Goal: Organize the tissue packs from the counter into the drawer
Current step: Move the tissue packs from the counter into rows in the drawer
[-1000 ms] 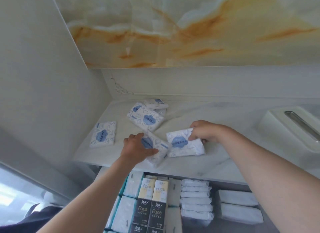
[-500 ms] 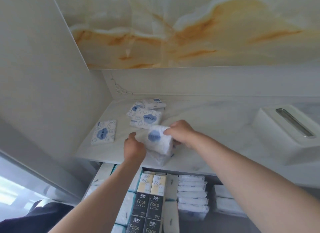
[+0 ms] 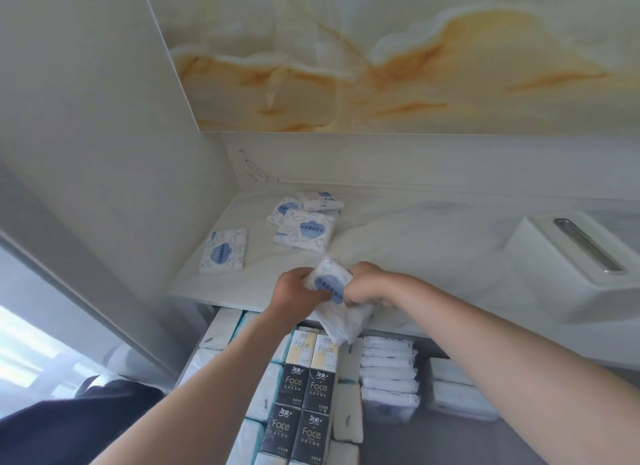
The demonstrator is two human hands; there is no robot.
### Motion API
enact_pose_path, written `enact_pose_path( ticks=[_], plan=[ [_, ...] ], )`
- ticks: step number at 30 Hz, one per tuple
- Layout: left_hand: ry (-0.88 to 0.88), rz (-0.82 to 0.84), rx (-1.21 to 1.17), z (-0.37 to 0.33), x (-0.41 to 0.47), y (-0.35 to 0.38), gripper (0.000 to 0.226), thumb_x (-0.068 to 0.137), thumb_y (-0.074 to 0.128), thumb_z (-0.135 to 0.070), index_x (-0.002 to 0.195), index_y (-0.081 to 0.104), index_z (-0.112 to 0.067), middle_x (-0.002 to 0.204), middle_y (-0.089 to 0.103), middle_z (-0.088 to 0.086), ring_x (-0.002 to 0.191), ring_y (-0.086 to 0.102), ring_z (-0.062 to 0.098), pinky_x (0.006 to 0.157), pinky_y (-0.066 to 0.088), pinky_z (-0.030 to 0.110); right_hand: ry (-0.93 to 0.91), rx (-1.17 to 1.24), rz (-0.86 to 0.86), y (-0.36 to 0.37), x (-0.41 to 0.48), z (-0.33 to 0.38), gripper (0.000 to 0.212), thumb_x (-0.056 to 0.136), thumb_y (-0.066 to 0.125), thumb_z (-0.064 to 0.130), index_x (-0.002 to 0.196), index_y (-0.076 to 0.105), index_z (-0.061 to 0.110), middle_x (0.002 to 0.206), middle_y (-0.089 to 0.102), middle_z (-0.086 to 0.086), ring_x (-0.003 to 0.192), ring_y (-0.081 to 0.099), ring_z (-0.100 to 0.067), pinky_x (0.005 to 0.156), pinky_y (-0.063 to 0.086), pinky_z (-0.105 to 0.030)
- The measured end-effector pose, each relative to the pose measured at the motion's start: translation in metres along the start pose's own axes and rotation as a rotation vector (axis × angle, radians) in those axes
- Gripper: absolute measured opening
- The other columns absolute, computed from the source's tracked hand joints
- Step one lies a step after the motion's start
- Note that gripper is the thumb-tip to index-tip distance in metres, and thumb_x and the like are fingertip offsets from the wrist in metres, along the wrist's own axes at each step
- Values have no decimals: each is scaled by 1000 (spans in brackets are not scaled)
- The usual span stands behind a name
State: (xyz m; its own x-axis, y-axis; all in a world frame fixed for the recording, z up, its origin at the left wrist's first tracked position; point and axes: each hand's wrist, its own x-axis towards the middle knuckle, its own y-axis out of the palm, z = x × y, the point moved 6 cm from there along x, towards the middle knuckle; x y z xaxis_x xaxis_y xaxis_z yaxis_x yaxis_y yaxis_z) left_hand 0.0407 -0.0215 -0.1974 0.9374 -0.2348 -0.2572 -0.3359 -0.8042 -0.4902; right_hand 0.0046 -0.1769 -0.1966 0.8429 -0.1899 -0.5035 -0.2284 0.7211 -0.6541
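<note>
A loose pack [image 3: 224, 251] and a small pile [image 3: 304, 227] are noted on the counter [image 3: 415, 257], while two packs [image 3: 341, 321] are gripped by curled fingers of the left hand [image 3: 294, 295] and right hand [image 3: 369, 286] above the open drawer [image 3: 450, 444].

This looks like a room in a home. A smooth white stone counter [image 3: 433, 257] sits in a nook. There is a plain white wall [image 3: 86, 118] at 9 o'clock and a shiny wall panel [image 3: 415, 66] with orange swirls at 12 o'clock. A white tissue box [image 3: 561, 277] with a slot on top stands at 3 o'clock. Small tissue packs [image 3: 304, 232] with blue pictures lie on the counter at 11 o'clock. Under the counter, at 6 o'clock, a drawer [image 3: 433, 444] stands open. It is full of neat rows of packs, and some dark packs [image 3: 304, 388] say "Face". Bright daylight comes through a window [image 3: 31, 354] at 8 o'clock.
</note>
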Motion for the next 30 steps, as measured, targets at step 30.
enact_pose_path(
  ticks=[30],
  plan=[
    [405, 536, 480, 29, -135, 130, 27, 69, 80, -26, 91, 65, -28, 88, 67, -5, 79, 60, 13, 66, 46, 22, 27, -469, 83, 55, -149, -125, 24, 71, 71, 28, 88, 62, 15, 89, 66, -9, 67, 68, -31, 51, 51, -32]
  ],
)
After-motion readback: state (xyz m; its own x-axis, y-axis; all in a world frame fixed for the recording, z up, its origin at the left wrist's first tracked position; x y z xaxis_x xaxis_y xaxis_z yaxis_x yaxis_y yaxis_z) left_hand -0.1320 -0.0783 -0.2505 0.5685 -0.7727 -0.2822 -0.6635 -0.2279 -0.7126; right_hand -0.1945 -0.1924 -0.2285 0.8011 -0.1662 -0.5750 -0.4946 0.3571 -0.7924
